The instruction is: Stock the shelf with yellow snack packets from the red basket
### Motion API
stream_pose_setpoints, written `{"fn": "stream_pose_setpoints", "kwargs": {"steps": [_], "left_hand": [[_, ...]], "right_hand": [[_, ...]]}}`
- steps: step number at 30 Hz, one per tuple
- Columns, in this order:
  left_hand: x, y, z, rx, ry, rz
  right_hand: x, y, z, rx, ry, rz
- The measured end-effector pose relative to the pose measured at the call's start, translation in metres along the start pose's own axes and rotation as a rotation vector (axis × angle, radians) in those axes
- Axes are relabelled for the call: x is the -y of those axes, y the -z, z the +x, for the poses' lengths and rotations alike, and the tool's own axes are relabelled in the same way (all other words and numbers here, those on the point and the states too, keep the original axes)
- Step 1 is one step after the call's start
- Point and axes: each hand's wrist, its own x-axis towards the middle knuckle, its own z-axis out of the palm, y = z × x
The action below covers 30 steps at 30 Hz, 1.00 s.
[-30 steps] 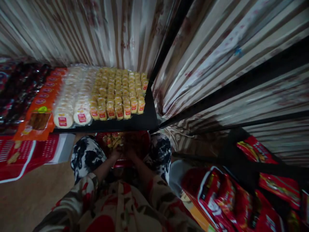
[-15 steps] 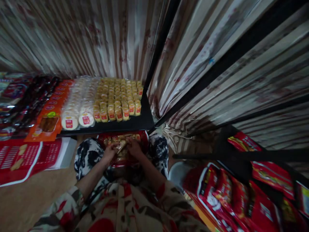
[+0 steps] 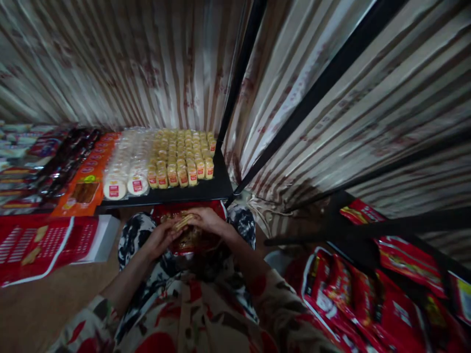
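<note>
Both my hands are together over a red basket (image 3: pixel 211 241) between my knees. My left hand (image 3: pixel 162 238) closes round one end of a pale yellow wrapped snack (image 3: pixel 184 222), and my right hand (image 3: pixel 206 219) grips its other end from above. Whether it is one pack or two side by side I cannot tell. More wrapped snacks (image 3: pixel 189 241) lie in the basket below, dim and blurred. On the black shelf (image 3: pixel 172 193) just beyond stand rows of similar yellow wrapped snacks (image 3: pixel 182 164) with red labels.
Left along the shelf are white round packs (image 3: pixel 114 189), orange packets (image 3: pixel 86 191) and dark shiny packets (image 3: pixel 69 157). A red basket (image 3: pixel 84 235) stands at lower left. Another basket (image 3: pixel 305 274) holds red packets (image 3: pixel 338 284) at right. Black poles (image 3: pixel 294 127) cross before a striped curtain (image 3: pixel 165 63).
My hands have drawn together and risen a little from the basket's contents, now gripping the yellow wrapped snack between them. The view has shifted slightly.
</note>
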Motion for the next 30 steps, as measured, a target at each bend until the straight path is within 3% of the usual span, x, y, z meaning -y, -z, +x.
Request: {"fn": "stream_pose_setpoints", "kwargs": {"steps": [9, 17, 21, 24, 30], "left_hand": [[-0.013, -0.016, -0.006, -0.045, 0.094, -0.054], [-0.027, -0.03, -0.006, -0.078, 0.107, -0.011], [-0.04, -0.042, -0.007, -0.034, 0.021, 0.06], [-0.046, -0.054, -0.005, 0.002, -0.078, 0.238], [-0.06, -0.082, 0.019, -0.044, -0.262, 0.61]], "right_hand": [[0.019, 0.011, 0.003, -0.036, -0.209, 0.11], [0.0, 0.002, 0.006, -0.112, -0.286, 0.342], [-0.003, -0.003, 0.006, -0.202, -0.41, 0.532], [0.0, -0.007, 0.005, -0.278, -0.476, 0.74], [-0.004, -0.008, 0.01, -0.386, -0.464, 0.95]]}}
